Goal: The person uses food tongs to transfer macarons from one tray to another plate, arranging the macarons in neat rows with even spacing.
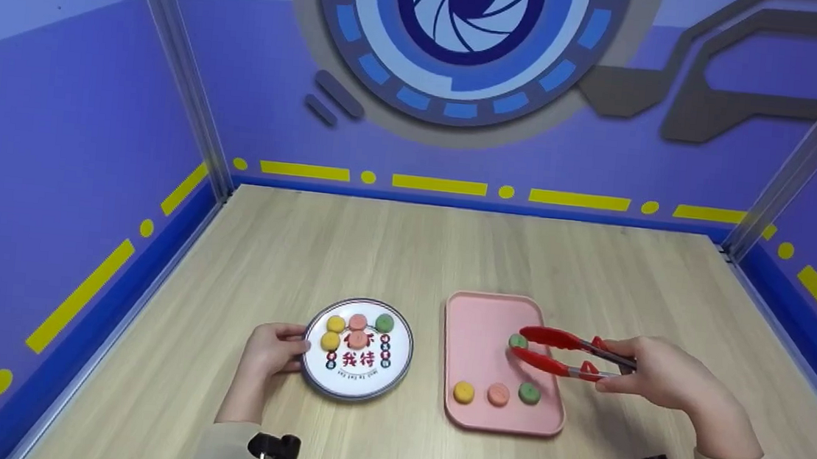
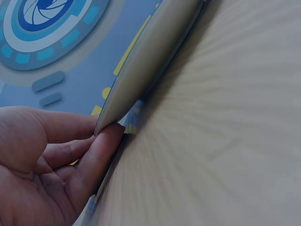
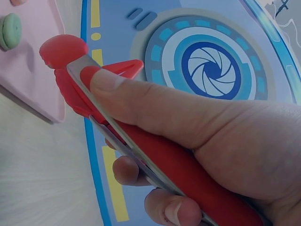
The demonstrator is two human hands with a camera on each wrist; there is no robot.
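My left hand (image 1: 271,350) pinches the left rim of a round white plate (image 1: 358,384) with a dark edge and printed characters; the left wrist view shows thumb and fingers on that rim. Several macarons lie on the plate: yellow (image 1: 330,341), pink (image 1: 357,322) and green (image 1: 385,323). In my right hand (image 1: 666,374) is a pair of red-tipped tongs (image 1: 554,338). Their tips stand around a green macaron (image 1: 517,341) over the pink tray (image 1: 494,311); whether it is lifted, I cannot tell. In the right wrist view, the fingers grip the tongs' red-and-metal handles (image 3: 155,150).
Along the tray's near end sit a yellow macaron (image 1: 464,392), a pink macaron (image 1: 498,394) and a green macaron (image 1: 529,393). The wooden table (image 1: 436,247) is enclosed by blue-purple printed panels (image 1: 242,97) at the back and sides.
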